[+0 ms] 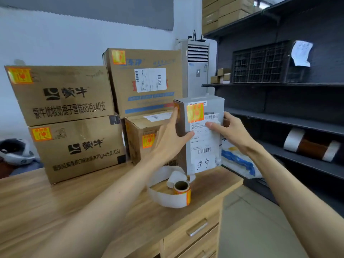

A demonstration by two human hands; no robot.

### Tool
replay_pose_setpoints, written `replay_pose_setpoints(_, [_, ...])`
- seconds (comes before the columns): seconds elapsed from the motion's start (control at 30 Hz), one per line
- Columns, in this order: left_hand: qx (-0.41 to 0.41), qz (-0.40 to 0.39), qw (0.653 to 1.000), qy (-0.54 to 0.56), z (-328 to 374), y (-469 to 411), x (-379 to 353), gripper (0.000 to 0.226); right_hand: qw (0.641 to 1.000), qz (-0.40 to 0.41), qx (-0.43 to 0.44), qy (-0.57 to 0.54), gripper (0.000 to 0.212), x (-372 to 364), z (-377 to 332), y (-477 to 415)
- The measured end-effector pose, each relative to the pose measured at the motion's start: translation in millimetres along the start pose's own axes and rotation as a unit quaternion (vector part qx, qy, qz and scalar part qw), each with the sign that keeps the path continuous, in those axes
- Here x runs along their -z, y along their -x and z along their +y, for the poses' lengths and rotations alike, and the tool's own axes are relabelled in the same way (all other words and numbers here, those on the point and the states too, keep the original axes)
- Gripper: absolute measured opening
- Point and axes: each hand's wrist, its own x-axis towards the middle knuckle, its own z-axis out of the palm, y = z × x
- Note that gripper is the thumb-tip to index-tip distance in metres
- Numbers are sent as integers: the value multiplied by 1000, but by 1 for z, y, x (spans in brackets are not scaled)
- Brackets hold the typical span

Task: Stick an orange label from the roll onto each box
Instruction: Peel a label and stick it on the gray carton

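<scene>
A tall grey box (214,107) stands upright near the desk's right edge, with an orange label (195,112) on its upper front and white shipping papers below. My left hand (170,135) grips its left side, thumb on the front. My right hand (229,129) holds its right side, thumb on the shipping paper. The label roll (182,190) lies on the desk in front, with a long white backing strip (162,194) curling around it. Several brown cartons behind each carry an orange label: upper left carton (61,94), lower left carton (78,148), big back carton (145,79), small carton (141,138).
The wooden desk (55,205) has drawers (197,229) at its right front. Dark metal shelving (290,116) fills the right side, holding a tape roll (312,146) and small boxes. A white plastic bag (238,161) lies beside the grey box. A helmet (14,151) sits far left.
</scene>
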Motion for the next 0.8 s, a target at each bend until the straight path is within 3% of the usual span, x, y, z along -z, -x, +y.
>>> replay_pose_setpoints(0.47, [70, -57, 993, -79, -26, -19, -89, 104, 993, -31, -109, -31, 46, 28, 96, -32])
replay_pose_setpoints(0.73, [68, -47, 992, -98, -38, -18, -99, 101, 991, -28, -121, -52, 36, 16, 115, -32])
replay_pose_setpoints(0.8, [68, -48, 991, -103, -38, -18, -98, 101, 992, -33, -120, -27, 42, 18, 117, -32])
